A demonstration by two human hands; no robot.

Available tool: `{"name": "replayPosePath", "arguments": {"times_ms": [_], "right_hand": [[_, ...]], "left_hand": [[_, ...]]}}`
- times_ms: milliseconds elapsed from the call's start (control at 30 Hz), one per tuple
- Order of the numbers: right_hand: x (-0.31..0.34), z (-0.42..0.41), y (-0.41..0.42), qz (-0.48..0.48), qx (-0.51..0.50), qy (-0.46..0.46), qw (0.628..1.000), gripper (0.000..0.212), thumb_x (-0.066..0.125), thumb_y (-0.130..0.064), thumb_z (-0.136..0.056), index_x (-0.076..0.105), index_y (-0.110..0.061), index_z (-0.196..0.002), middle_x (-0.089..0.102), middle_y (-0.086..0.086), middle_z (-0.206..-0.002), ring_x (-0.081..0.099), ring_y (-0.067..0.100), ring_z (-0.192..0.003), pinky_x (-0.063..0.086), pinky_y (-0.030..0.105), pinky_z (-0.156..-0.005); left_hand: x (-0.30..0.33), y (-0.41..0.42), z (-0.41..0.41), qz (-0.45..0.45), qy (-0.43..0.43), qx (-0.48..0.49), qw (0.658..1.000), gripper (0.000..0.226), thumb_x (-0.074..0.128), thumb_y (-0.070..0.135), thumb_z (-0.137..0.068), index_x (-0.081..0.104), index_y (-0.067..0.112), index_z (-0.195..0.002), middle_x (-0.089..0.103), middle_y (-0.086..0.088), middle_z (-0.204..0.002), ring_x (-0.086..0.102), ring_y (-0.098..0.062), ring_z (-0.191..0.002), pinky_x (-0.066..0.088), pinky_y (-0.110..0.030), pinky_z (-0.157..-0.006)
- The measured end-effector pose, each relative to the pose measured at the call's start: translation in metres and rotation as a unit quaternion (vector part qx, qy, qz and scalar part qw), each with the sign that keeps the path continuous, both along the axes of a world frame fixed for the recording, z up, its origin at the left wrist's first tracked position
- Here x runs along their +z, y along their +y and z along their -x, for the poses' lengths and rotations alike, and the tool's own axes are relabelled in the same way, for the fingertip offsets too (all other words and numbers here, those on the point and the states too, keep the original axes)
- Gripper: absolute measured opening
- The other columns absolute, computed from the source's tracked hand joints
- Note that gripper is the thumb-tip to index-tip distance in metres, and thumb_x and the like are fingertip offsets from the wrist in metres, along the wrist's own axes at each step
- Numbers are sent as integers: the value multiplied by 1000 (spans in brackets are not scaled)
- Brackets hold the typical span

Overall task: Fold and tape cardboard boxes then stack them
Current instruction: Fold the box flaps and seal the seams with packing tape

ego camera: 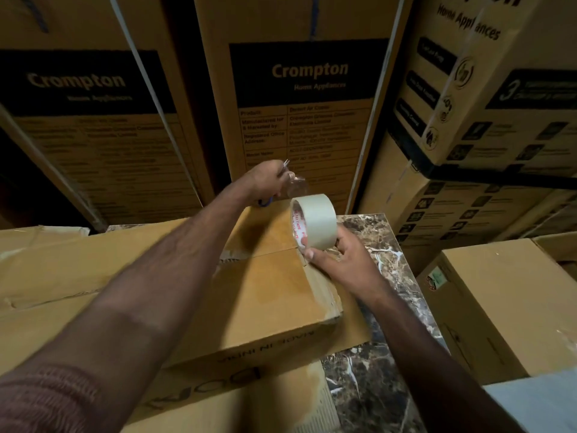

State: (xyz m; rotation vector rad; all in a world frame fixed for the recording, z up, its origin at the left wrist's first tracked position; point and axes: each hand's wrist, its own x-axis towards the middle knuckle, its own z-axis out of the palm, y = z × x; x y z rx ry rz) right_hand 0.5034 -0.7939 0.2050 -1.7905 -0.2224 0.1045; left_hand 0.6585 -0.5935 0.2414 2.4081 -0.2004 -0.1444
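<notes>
My right hand (335, 260) grips the tape roll (313, 221) just above the folded box (265, 295) on the table (371, 239); my left hand (265, 181) pinches the pulled-out tape end along with scissors (282, 170). I should keep the strip taut and cut cleanly near the roll.

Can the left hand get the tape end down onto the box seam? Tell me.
Probably yes: the left hand pinches the tape end above the box, with nothing between them.

Right hand (335, 260) grips tape roll (313, 221); left hand (265, 179) pinches tape end (295, 185) above box (265, 295)
</notes>
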Motion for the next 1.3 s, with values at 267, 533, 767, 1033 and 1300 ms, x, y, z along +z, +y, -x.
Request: {"name": "replayPosePath", "arguments": {"times_ms": [267, 533, 767, 1033, 1300], "right_hand": [[24, -6, 9, -85, -38, -24, 995, 48, 81, -23, -79, 63, -6, -120, 75, 4, -95, 74, 14, -82, 57, 27, -59], [28, -4, 15, -97, -47, -10, 994, 46, 75, -34, -78, 67, -7, -114, 77, -1, -88, 74, 14, -75, 58, 28, -59], [31, -8, 12, -94, -42, -8, 995, 32, 72, -34, -80, 68, -18, -108, 77, -6, -88, 74, 11, -78, 58, 25, -62], [31, -15, 11, -81, -38, -7, 996, 34, 71, -35, -83, 71, -15, -110, 77, 5, -94, 74, 18, -81, 61, 35, -66], [30, -15, 10, -76, -45, -1, 996, 30, 73, -36, -85, 71, -17, -109, 76, 5, -95, 74, 20, -83, 62, 38, -68]], "left_hand": [[-17, -3, -6, -126, -71, 36, 989, 31, 43, 35, -106, 59, 8, -109, 63, -9, -98, 61, -25, -91, 50, -38, -76], [-21, 8, -18, -100, -70, 45, 991, 25, 48, 34, -105, 57, 13, -96, 65, -5, -94, 61, -20, -85, 46, -34, -68], [-24, 6, -28, -148, -38, 0, 988, 26, 50, 30, -102, 62, 10, -90, 66, -4, -89, 62, -21, -83, 45, -32, -68], [-30, 8, -39, -200, 61, -57, 976, 26, 57, 36, -100, 66, 12, -94, 65, -5, -90, 61, -26, -91, 43, -33, -74], [-28, 9, -43, -183, 168, -87, 965, 30, 51, 30, -102, 65, 17, -125, 60, -14, -133, 55, -32, -122, 41, -43, -106]]}}
